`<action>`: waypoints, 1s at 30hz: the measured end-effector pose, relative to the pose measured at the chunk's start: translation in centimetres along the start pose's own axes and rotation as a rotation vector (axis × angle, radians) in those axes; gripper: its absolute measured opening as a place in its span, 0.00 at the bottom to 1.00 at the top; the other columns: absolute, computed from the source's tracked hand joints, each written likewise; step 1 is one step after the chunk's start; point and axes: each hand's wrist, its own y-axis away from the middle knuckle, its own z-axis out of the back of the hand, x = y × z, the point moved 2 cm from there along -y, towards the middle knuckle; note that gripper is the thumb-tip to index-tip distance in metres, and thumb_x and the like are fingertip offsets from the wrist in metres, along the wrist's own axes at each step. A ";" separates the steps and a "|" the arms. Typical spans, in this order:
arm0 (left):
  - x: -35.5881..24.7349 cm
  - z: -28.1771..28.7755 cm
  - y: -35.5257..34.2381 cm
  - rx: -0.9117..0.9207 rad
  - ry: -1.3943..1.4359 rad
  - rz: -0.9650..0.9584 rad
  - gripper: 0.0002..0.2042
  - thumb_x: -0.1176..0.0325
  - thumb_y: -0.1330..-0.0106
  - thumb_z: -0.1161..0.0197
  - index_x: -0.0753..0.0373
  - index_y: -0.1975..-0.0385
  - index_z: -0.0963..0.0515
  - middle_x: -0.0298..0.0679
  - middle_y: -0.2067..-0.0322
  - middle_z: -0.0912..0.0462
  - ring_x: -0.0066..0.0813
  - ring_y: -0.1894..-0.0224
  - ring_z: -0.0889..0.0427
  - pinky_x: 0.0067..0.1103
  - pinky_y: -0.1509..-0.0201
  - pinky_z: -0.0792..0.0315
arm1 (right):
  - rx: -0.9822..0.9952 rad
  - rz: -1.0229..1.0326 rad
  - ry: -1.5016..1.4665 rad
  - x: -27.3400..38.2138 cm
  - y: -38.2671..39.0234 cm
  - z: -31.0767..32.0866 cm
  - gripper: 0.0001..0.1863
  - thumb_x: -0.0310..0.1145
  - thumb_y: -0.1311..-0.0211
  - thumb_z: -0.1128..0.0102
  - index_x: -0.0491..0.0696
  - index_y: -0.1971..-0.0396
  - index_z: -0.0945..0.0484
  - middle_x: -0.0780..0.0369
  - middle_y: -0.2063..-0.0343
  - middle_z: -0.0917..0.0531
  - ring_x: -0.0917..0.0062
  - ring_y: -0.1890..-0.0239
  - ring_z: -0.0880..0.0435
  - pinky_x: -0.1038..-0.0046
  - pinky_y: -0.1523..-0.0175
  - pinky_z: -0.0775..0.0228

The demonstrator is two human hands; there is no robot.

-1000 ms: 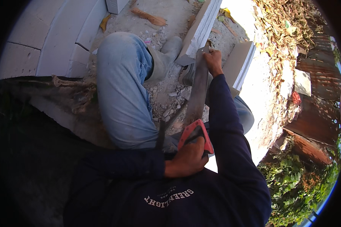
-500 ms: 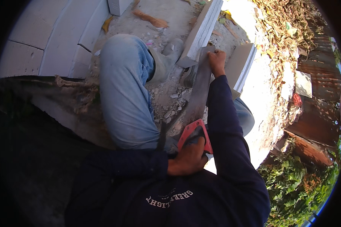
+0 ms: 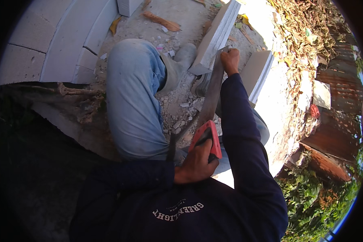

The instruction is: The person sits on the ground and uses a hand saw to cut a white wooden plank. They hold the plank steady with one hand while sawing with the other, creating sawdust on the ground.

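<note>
My left hand [image 3: 195, 163] is wrapped round the red-and-black handle [image 3: 205, 137] of a handsaw held low before my body. Its long metal blade [image 3: 211, 97] runs away from me between my legs. My right hand [image 3: 230, 60] grips the blade's far end, fingers curled over it, between two white blocks. The left block [image 3: 213, 36] has a layered edge; the right block [image 3: 256, 72] lies beside my right forearm. A narrow dark strip [image 3: 175, 141], too shadowed to identify, lies left of the saw. My bent left leg [image 3: 131, 97] is beside it.
A curved wall of pale blocks [image 3: 56, 44] is at upper left, a separate block [image 3: 127, 6] near it. Rubble [image 3: 181, 117] lies between my legs. Dry leaves [image 3: 298, 24], rusty corrugated sheets [image 3: 339, 117] and green plants [image 3: 310, 201] line the right side.
Over the last half second both hands and the saw have moved slightly away from my body, toward the top of the view. The grips on handle and blade stay the same.
</note>
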 end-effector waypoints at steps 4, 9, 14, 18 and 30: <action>0.1 0.4 -0.4 0.003 0.010 0.020 0.38 0.77 0.47 0.41 0.80 0.34 0.45 0.69 0.41 0.34 0.68 0.30 0.43 0.42 0.27 0.47 | -0.081 0.115 -0.001 -0.1 -0.2 -0.8 0.11 0.29 0.58 0.45 0.33 0.84 0.25 0.44 0.85 0.23 0.59 0.78 0.17 0.56 0.69 0.30; 0.1 0.1 -1.2 -0.012 0.054 -0.005 0.26 0.76 0.46 0.41 0.76 0.46 0.37 0.64 0.55 0.27 0.64 0.45 0.32 0.43 0.41 0.37 | -0.155 0.172 0.025 -1.7 -1.1 -1.9 0.12 0.29 0.58 0.43 0.32 0.80 0.23 0.45 0.82 0.20 0.61 0.78 0.17 0.59 0.69 0.28; 0.7 -1.0 -1.4 0.120 -0.161 0.050 0.13 0.73 0.42 0.40 0.72 0.64 0.35 0.59 0.77 0.22 0.60 0.71 0.19 0.45 0.64 0.27 | 0.184 -0.098 -0.293 -2.8 -0.4 -1.1 0.08 0.26 0.50 0.36 0.34 0.76 0.20 0.56 0.78 0.18 0.74 0.78 0.18 0.68 0.72 0.27; 1.3 -2.4 -2.0 0.322 -0.285 0.186 0.13 0.73 0.41 0.40 0.73 0.65 0.36 0.60 0.77 0.21 0.61 0.71 0.18 0.46 0.64 0.26 | 0.149 -0.356 -0.920 -4.1 2.5 -1.7 0.07 0.26 0.45 0.34 0.36 0.76 0.20 0.62 0.78 0.19 0.79 0.80 0.21 0.71 0.74 0.29; 0.8 -2.1 -1.3 0.188 -0.196 0.093 0.15 0.73 0.43 0.39 0.71 0.64 0.38 0.61 0.77 0.23 0.63 0.71 0.19 0.48 0.64 0.28 | -0.016 -0.158 -0.639 -2.5 -0.7 -0.5 0.12 0.32 0.55 0.35 0.35 0.79 0.18 0.54 0.84 0.19 0.73 0.78 0.19 0.65 0.69 0.29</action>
